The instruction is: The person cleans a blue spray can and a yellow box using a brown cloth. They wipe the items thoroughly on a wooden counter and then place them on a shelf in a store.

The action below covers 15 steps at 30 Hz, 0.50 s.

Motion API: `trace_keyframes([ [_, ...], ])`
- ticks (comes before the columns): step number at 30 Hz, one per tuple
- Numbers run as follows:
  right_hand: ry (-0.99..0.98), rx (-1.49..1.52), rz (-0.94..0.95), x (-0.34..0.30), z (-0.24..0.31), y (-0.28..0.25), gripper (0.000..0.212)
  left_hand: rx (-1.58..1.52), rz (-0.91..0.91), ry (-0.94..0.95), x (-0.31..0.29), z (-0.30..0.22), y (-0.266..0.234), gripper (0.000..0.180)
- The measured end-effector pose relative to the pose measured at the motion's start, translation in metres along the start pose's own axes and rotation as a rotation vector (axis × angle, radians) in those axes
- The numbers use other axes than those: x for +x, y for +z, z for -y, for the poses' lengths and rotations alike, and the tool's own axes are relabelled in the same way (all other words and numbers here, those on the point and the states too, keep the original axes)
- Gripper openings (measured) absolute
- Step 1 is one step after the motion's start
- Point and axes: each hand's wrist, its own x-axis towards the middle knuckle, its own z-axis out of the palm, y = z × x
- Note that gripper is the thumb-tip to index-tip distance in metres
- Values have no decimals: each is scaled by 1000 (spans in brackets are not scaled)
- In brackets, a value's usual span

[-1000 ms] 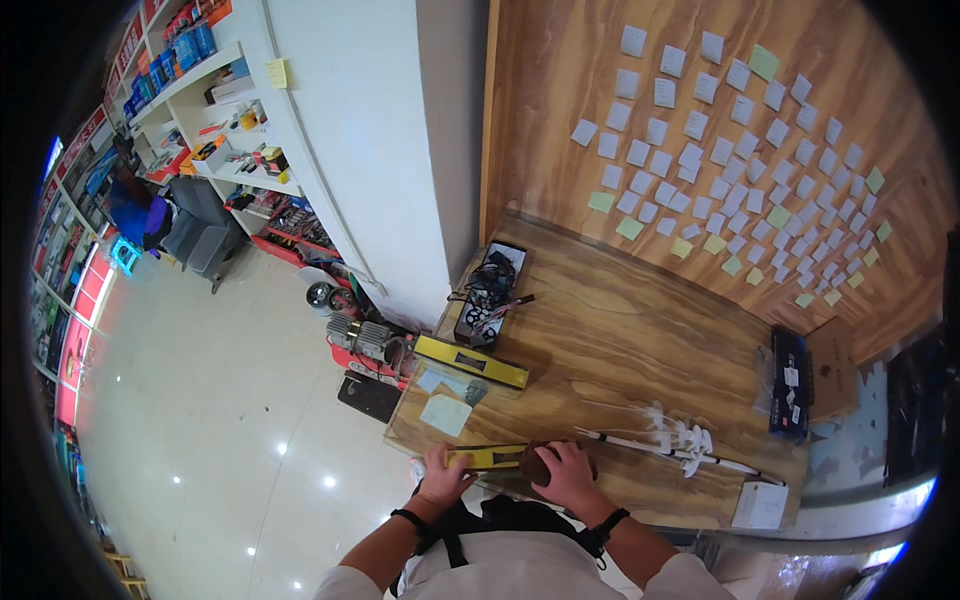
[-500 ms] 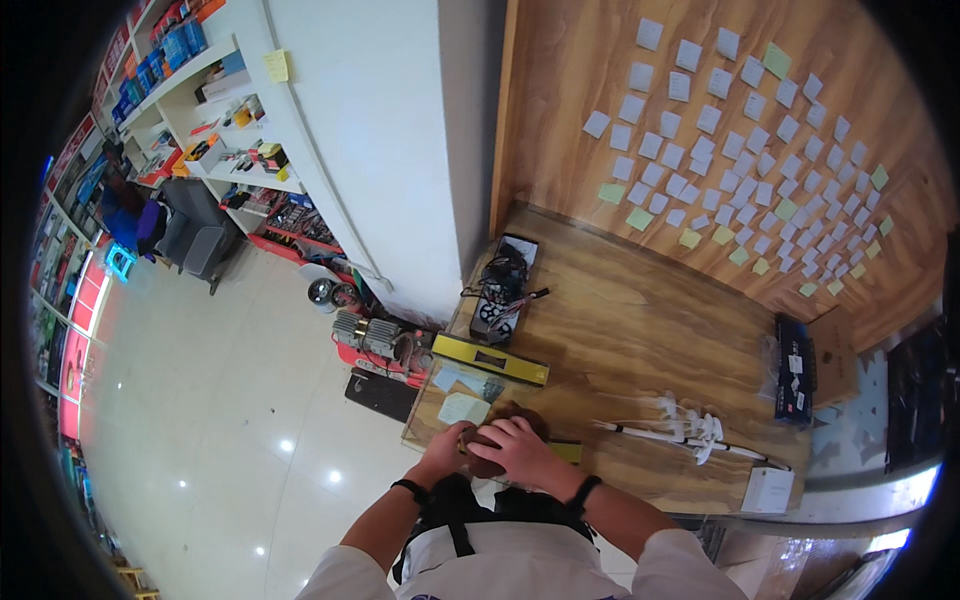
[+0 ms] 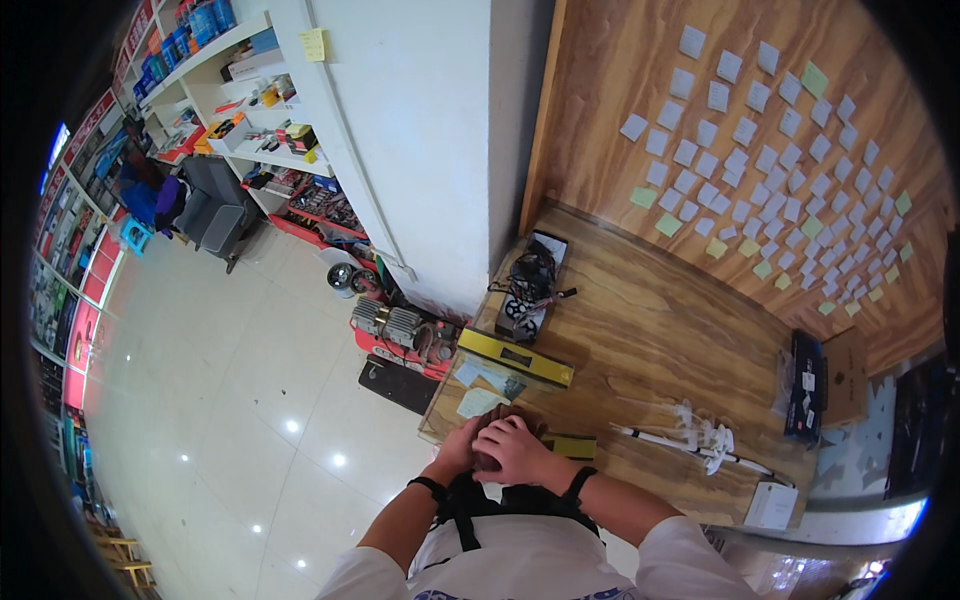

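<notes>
Both hands are close together at the near left corner of the wooden table (image 3: pixel 650 360). Between them is a soft-looking brown thing (image 3: pixel 487 462), whose exact kind I cannot make out because the fingers cover much of it. My left hand (image 3: pixel 456 447) grips its left side. Bent over its top and right side are the fingers of my right hand (image 3: pixel 515 452). Just beyond my hands lies a pale paper note (image 3: pixel 482 402), and a small yellow box (image 3: pixel 573 447) rests right of my right hand.
A long yellow box (image 3: pixel 516 358) and an open box of black cables (image 3: pixel 530 285) lie farther back. White plastic parts with a rod (image 3: pixel 690 443) are on the right, near a dark blue box (image 3: pixel 804 385). A red air compressor (image 3: pixel 405 335) stands on the floor, left of the table.
The whole view has shifted, so the table sits slightly farther right. Both hands remain on the brown thing; the small yellow box shows more fully beside my right hand.
</notes>
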Motion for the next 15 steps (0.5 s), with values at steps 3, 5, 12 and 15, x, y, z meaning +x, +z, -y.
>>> trace_keyframes([
  [3, 181, -156, -246, 13, 10, 12, 72, -88, -63, 39, -3, -11, 10, 57],
  [5, 380, -420, -420, 17, 34, 10, 72, -167, -134, -22, -7, -12, 17, 67],
  [12, 149, -358, -269, -6, 14, 15, 68, 65, -71, -32, -7, -17, 15, 69],
  [15, -6, -348, -253, -7, 4, 9, 66, 119, -50, -88, -7, 3, 15, 71],
])
